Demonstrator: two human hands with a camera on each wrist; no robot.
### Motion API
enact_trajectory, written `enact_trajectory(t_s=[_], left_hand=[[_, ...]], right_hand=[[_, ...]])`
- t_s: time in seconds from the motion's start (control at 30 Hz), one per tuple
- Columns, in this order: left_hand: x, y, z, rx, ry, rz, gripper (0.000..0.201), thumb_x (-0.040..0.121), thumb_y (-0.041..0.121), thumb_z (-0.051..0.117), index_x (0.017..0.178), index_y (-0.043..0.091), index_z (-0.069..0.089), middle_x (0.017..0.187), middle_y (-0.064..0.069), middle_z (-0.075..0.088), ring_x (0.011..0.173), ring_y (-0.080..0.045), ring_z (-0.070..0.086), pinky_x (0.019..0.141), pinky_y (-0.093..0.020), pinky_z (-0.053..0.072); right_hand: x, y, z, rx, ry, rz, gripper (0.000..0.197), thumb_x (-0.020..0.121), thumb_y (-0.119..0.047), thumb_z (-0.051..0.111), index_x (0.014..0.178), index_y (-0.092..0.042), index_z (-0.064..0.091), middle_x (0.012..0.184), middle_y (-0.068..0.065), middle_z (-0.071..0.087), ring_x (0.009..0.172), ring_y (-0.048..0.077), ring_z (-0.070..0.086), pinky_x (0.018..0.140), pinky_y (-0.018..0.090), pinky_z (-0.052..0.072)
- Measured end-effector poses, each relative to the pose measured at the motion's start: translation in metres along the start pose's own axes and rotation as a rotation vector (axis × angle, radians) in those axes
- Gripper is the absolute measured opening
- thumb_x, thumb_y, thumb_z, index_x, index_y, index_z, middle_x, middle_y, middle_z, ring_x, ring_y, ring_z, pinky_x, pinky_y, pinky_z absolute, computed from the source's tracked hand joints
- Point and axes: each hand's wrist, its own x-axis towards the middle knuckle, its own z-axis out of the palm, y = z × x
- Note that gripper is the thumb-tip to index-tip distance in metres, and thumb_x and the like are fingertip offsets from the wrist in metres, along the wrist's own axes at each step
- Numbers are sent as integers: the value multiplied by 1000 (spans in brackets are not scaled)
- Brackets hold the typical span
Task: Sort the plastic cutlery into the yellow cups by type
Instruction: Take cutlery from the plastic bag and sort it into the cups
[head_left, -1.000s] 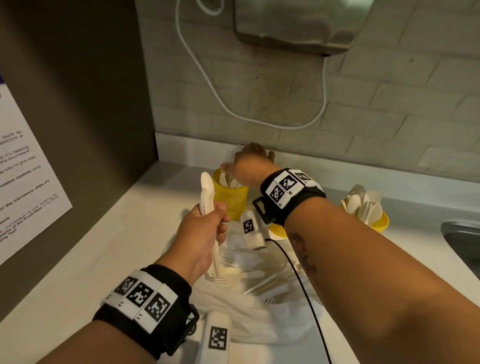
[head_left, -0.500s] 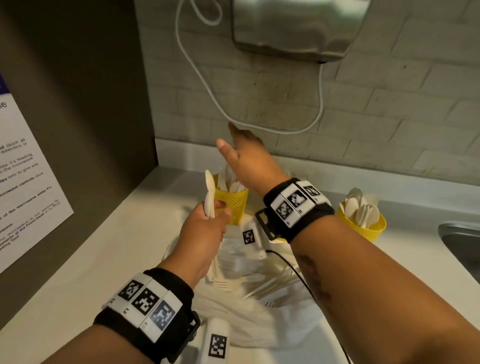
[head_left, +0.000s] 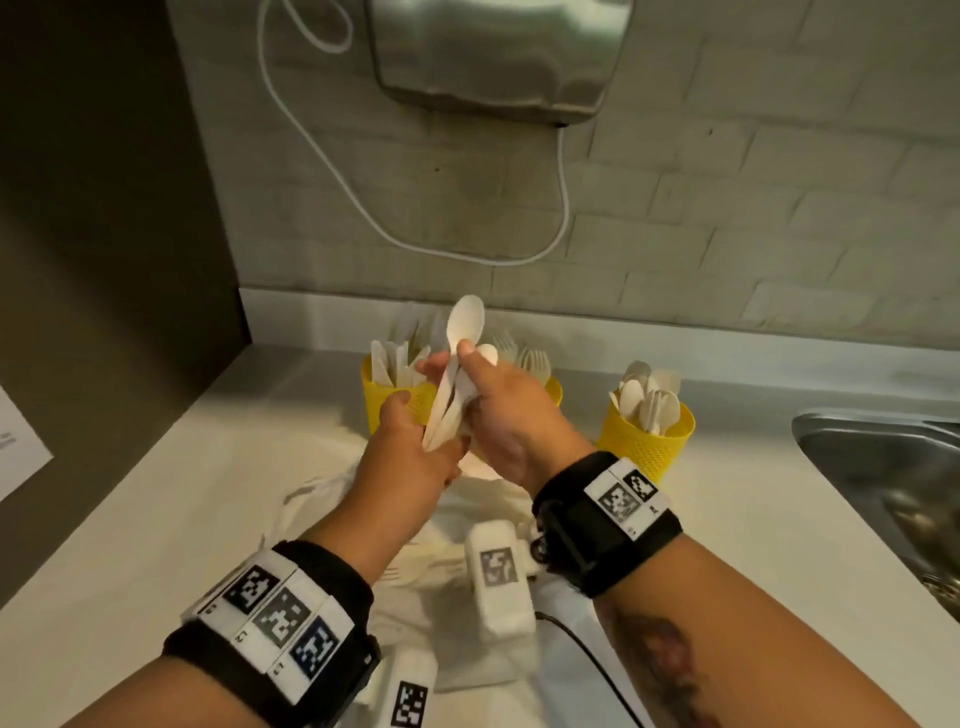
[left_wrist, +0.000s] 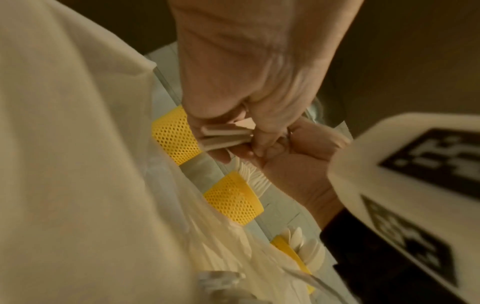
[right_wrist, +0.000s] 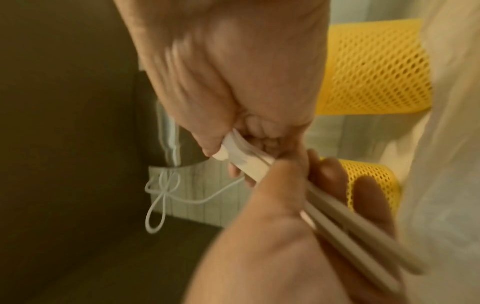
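**Head view: both hands on one bunch of spoons**

Head view shows your left hand (head_left: 410, 467) and right hand (head_left: 498, 410) meeting above the counter (head_left: 156, 499), just near of the left cup (head_left: 387, 400). Between them you hold a small bunch of white spoons (head_left: 457, 364), bowls up and tilted away from you.

Your left hand is closed round the lower handles; the left wrist view shows the handle ends (left_wrist: 223, 135) sticking out below your curled fingers. Your right hand pinches the stems higher up, thumb on the near side, and the right wrist view shows the handles (right_wrist: 324, 207) running from its fingers down through your left palm. Both wrist views are blurred, so you cannot count the spoons exactly.

Three yellow mesh cups stand in a row by the far wall. The left cup holds knives (head_left: 395, 353). The middle cup (head_left: 553, 389), mostly hidden behind your right hand, holds forks (head_left: 530, 358). The right cup (head_left: 649, 441), well apart from your hands, holds spoons bowl-up.

Near you a white plastic bag (head_left: 457, 525) lies on the counter under your wrists, with more cutlery showing through it. A steel sink (head_left: 893, 483) sits at the far right edge, and a metal box (head_left: 498, 52) with a white cord (head_left: 332, 171) hangs on the brick wall.
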Motion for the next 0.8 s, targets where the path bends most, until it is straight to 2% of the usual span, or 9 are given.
enact_trajectory(t_s=[0.07, 0.13, 0.2, 0.33, 0.47, 0.57, 0.63, 0.73, 0.8], left_hand=[[-3, 2, 2, 79, -59, -87, 24, 94, 15, 63, 114, 17, 49, 81, -1, 64, 61, -14, 59, 56, -26, 51], [-6, 3, 4, 203, -140, -67, 5, 98, 19, 58, 101, 22, 60, 73, -1, 59, 57, -11, 53, 50, -18, 46], [-7, 2, 7, 269, -178, -68, 9, 99, 21, 56, 94, 28, 60, 70, 2, 57, 57, -9, 51, 46, -14, 40], [-4, 1, 11, 305, -223, -136, 3, 95, 21, 62, 95, 23, 63, 67, 1, 57, 57, -15, 51, 56, -26, 43], [-3, -2, 15, 209, -185, -176, 8, 88, 14, 70, 89, 19, 64, 62, 0, 56, 52, -13, 50, 51, -26, 43], [-6, -2, 16, 266, -175, -117, 2, 91, 22, 68, 90, 22, 66, 68, 3, 61, 60, -15, 53, 59, -30, 41], [-8, -1, 18, 312, -163, -87, 5, 95, 29, 63, 96, 25, 65, 84, 2, 67, 76, -18, 61, 65, -32, 43], [-5, 5, 20, 420, -103, -55, 7, 99, 36, 54, 100, 29, 57, 92, 4, 63, 83, -19, 58, 65, -31, 41], [-3, 12, 23, 523, -141, 1, 7, 100, 31, 52, 97, 25, 56, 87, 2, 60, 76, -18, 54, 62, -30, 39]], right_hand=[[-1, -4, -13, 165, -19, 13, 40, 103, -32, 42, 105, -1, 68, 117, 18, 68, 105, 26, 60, 108, 52, 41], [-5, -9, -19, 333, -26, 47, 34, 103, -26, 42, 115, 0, 60, 121, 20, 66, 114, 29, 62, 110, 48, 40], [-7, -9, -26, 414, -41, 11, 33, 103, -19, 44, 133, -5, 44, 120, 20, 66, 111, 31, 66, 103, 47, 47], [-9, -4, -40, 217, -15, -241, 66, 100, -5, 47, 145, -48, 26, 112, 18, 58, 87, 28, 70, 79, 44, 58], [-19, 0, -41, -5, 87, -249, 34, 99, -3, 42, 114, -25, 63, 100, 4, 64, 87, 26, 70, 76, 35, 55], [-19, 7, -44, -114, 132, -190, 26, 83, -18, 50, 94, -24, 72, 101, 8, 69, 97, 31, 64, 80, 39, 48], [-18, 9, -47, -9, 131, -145, 38, 76, -21, 56, 112, -22, 68, 108, 12, 65, 101, 30, 61, 84, 41, 47], [-16, 12, -52, 457, 106, -79, 84, 85, -11, 68, 151, -25, 18, 106, 8, 66, 99, 23, 67, 96, 42, 50], [-17, 12, -46, 367, 54, -26, 69, 88, -4, 67, 145, -14, 28, 102, 11, 62, 98, 28, 63, 86, 40, 52]])
